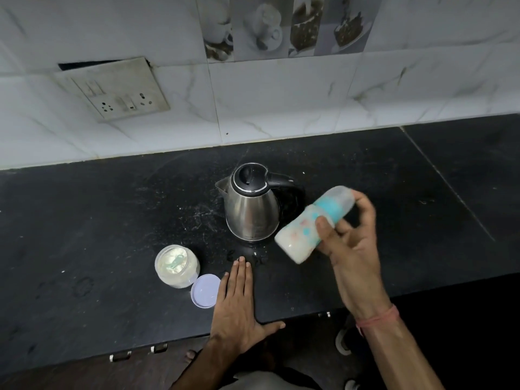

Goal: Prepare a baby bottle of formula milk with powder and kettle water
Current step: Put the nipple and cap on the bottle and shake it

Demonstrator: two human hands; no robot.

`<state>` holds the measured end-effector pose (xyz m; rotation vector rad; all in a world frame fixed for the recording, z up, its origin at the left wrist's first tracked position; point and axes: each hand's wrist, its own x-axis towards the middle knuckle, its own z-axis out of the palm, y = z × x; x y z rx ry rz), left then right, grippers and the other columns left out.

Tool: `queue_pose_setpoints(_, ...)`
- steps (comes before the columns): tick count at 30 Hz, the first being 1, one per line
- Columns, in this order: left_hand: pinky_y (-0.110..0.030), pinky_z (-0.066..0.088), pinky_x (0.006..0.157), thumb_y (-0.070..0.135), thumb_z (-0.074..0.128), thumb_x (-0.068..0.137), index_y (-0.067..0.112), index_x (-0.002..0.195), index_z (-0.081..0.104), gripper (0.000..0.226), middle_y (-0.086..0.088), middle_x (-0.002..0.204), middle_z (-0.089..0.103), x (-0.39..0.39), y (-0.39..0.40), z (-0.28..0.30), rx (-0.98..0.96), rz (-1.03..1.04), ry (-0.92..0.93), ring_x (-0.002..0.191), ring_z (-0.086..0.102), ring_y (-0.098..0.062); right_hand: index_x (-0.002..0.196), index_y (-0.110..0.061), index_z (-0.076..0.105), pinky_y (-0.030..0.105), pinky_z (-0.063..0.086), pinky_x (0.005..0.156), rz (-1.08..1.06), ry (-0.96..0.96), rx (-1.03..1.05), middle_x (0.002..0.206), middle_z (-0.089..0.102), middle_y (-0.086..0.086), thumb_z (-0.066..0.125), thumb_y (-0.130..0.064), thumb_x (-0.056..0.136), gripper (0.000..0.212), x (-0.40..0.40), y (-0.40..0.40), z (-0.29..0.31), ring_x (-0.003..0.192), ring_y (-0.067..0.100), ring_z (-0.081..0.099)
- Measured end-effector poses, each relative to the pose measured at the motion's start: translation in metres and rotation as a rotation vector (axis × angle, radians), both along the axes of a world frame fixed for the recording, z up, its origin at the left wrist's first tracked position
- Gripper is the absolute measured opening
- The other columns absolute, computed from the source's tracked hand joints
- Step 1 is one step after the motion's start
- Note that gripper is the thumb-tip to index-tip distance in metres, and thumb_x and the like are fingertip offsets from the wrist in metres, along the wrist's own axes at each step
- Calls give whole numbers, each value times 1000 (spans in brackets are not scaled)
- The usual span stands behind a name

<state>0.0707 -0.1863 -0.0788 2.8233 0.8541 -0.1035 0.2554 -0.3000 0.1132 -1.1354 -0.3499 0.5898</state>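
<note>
Right hand [350, 237], fingers clamped round the capped baby bottle [312, 223], holds it tilted and blurred right of centre, beside the kettle [250, 204]. Left hand [236, 302] lies flat, fingers together, on the bench [84, 220]. Risk: loose collar leaks; open powder jar [176, 266] may be knocked.

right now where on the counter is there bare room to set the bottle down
Bare black counter lies right of the kettle out to the slab seam, and a wide stretch lies left of the powder jar. It is crowded in front of the kettle: jar, lid and the flat left hand. The right hand holds the bottle.
</note>
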Motion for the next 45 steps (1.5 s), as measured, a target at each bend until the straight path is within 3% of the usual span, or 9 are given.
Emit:
queue_pose_setpoints(5,-61,32,137,117,44,72,-5,176,28,161,-25,188,19,0,2,-7,2,-14,-21,175,23,-39,155,-30,43,44,68,94,273,-132,-105,134,78,21,90,-8,90,83,-3,-5,-4,117,34,81)
queue_pose_setpoints(10,-57,9,143,120,30,71,-1,179,1,165,-20,190,-10,0,0,-3,13,-6,64,179,-6,-33,157,-30,42,47,68,94,0,12,-17,133,78,19,88,-31,87,84,6,-2,5,123,31,78)
queue_pose_setpoints(14,-58,23,141,118,41,71,-2,179,18,163,-22,190,7,0,1,-6,2,-6,18,178,10,-36,153,-32,45,50,69,96,203,-68,-91,131,79,21,95,-20,89,82,-10,0,-1,117,32,80)
queue_pose_setpoints(19,-57,14,143,119,34,71,-1,180,6,165,-19,191,-4,0,0,-5,-4,-8,49,179,-1,-33,156,-33,44,49,67,96,-31,23,40,137,77,19,98,-36,88,87,-9,5,8,125,32,77)
queue_pose_setpoints(25,-58,19,142,118,37,72,-2,180,15,163,-21,190,6,-1,2,-10,-4,-14,24,179,7,-35,147,-43,49,45,67,98,154,-140,-22,139,76,18,99,-29,87,78,-13,3,6,123,38,79)
queue_pose_setpoints(29,-54,-2,143,120,22,71,2,178,-13,164,-18,188,-26,1,0,-4,8,-25,120,177,-21,-31,149,-40,45,39,67,96,-25,-128,21,138,78,9,94,-23,92,77,-8,3,8,121,31,80)
queue_pose_setpoints(34,-51,-3,142,119,22,72,11,182,-9,157,-14,189,-25,0,1,-2,9,-29,97,175,-28,-29,153,-37,43,40,68,94,239,-280,-87,142,75,14,98,-29,88,85,-27,2,-7,118,34,81)
queue_pose_setpoints(38,-53,0,143,120,25,70,2,179,-10,164,-17,188,-24,1,0,-2,-9,-18,97,177,-20,-31,148,-40,45,39,67,96,-10,-136,-13,142,75,12,99,-39,85,83,-20,0,-9,120,35,80)
queue_pose_setpoints(45,-59,24,141,121,35,72,-4,179,21,165,-21,190,10,-1,1,-10,-22,-9,-44,178,12,-35,143,-48,50,39,67,96,50,-99,-37,140,77,13,99,-37,86,75,-15,-10,-18,122,35,80)
